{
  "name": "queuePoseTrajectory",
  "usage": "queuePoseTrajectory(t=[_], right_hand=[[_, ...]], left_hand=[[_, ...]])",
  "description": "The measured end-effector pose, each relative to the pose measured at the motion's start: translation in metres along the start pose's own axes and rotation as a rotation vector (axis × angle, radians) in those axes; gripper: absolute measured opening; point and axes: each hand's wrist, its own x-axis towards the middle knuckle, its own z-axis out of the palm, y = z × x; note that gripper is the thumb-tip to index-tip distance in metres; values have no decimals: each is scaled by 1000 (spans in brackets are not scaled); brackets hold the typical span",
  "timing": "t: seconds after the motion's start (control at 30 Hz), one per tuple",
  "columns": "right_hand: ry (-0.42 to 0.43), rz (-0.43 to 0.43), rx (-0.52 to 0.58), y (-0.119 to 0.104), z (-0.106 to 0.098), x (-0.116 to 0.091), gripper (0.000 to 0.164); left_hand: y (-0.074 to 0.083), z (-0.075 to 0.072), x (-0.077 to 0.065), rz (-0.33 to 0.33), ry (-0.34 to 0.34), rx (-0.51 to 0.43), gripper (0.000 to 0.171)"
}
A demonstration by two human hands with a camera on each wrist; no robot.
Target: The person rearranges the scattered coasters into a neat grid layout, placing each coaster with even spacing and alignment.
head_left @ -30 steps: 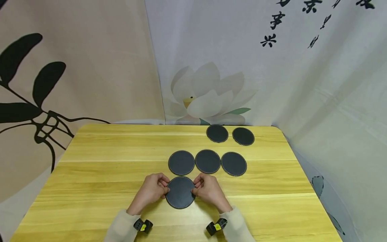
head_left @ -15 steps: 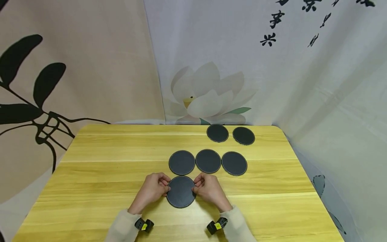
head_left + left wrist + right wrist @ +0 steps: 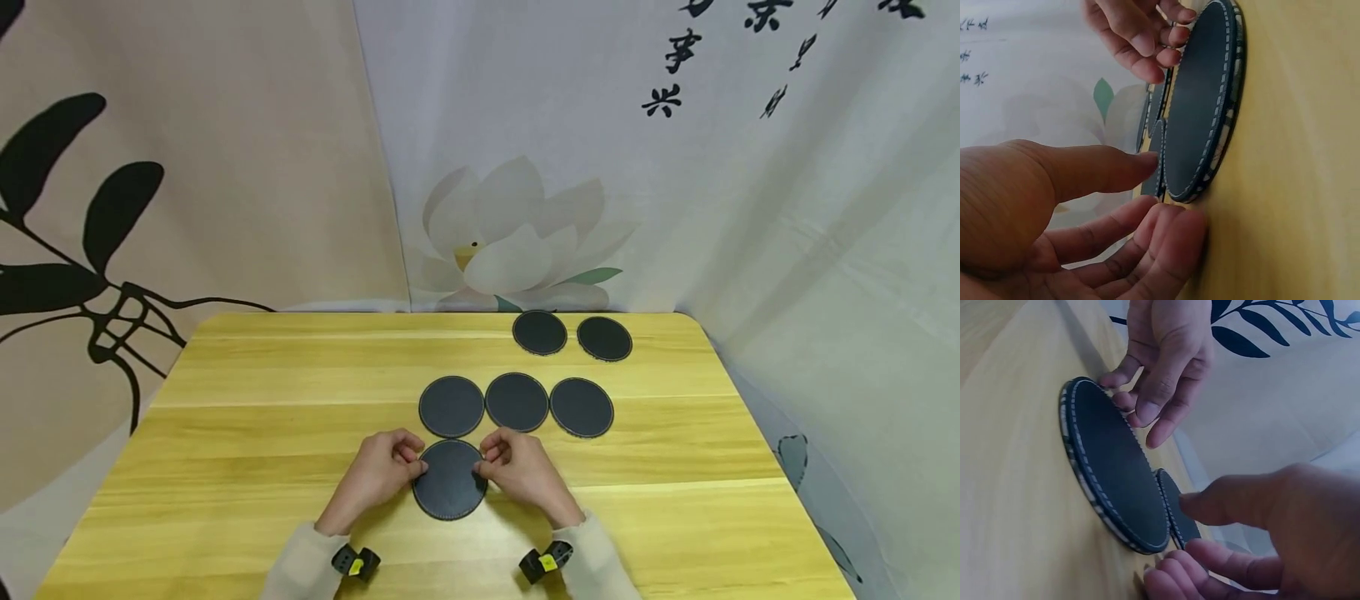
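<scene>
A black round coaster (image 3: 450,480) with pale stitching lies flat on the table, nearest the person. My left hand (image 3: 386,468) is beside its left edge, and my right hand (image 3: 519,468) is beside its right edge. In the left wrist view, the left thumb (image 3: 1104,169) stands apart from the fingers, with no coaster between them. The right wrist view likewise shows the right thumb (image 3: 1229,497) spread from the fingers by the coaster's rim. Just beyond, another coaster (image 3: 452,407) touches or nearly touches this one.
A middle coaster (image 3: 517,402) and a right coaster (image 3: 582,407) continue the row. Two more, a left one (image 3: 540,332) and a right one (image 3: 604,338), lie near the table's back edge. The wooden table (image 3: 247,467) meets a printed curtain (image 3: 525,100) behind.
The left fingertips low along the near coaster's left edge have drawn away from it. Both hands have shifted only slightly, and the coasters keep their arrangement.
</scene>
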Motion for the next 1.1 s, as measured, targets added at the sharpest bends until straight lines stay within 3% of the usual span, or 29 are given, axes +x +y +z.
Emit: queuePoseTrajectory(t=[0.3, 0.5, 0.7, 1.1], right_hand=[[22, -45, 26, -6, -19, 3, 39], [64, -12, 40, -7, -35, 8, 48], [89, 57, 106, -7, -54, 19, 56], [29, 124, 266, 9, -99, 45, 64]], left_hand=[[5, -11, 9, 43, 38, -23, 27], [16, -18, 19, 101, 52, -14, 29], [28, -23, 36, 123, 69, -21, 34], [54, -24, 75, 100, 28, -64, 40]])
